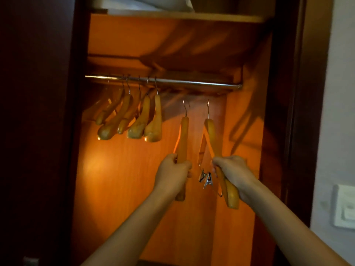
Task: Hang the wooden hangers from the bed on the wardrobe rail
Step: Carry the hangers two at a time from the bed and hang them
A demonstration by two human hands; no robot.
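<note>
Inside the open wardrobe, a metal rail runs across, with several wooden hangers hooked on its left part. My left hand grips a wooden hanger held upright, its hook a little below the rail. My right hand grips a second wooden hanger that carries metal clips; its hook also sits below the rail. Both hooks are apart from the rail.
A shelf with white bedding lies above the rail. Dark wardrobe door frames stand at left and right. A white wall switch is on the wall at right. The rail's right half is bare.
</note>
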